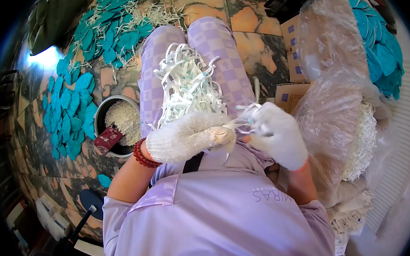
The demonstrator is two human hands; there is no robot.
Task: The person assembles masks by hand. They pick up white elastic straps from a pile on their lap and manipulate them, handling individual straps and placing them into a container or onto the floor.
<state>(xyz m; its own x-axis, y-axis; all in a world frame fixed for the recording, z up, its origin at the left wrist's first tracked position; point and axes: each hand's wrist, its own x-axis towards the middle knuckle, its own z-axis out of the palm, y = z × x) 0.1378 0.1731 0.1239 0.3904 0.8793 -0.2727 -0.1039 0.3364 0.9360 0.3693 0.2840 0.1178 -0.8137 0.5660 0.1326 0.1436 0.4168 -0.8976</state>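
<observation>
Both my hands wear white knitted gloves, the left with a bare thumb tip. Across my lap my left hand [185, 136] is closed, its thumb pressing on white strap ends. To its right, my right hand [280, 135] has its fingers curled round a few thin white straps [247, 116] with small teal marks. The straps bridge the short space between the two hands. A tangled heap of flat white straps [189, 86] lies on my thighs, just beyond my left hand. What sits inside each palm is hidden by the gloves.
Left of my legs stands a round pot [102, 116] of small white pieces, with a dark red packet [108, 139]. Teal flat pieces [68, 113] lie on the marble floor; farther off is a strap-strewn teal pile [109, 35]. At right are clear plastic bags [331, 89] and cardboard boxes [293, 55].
</observation>
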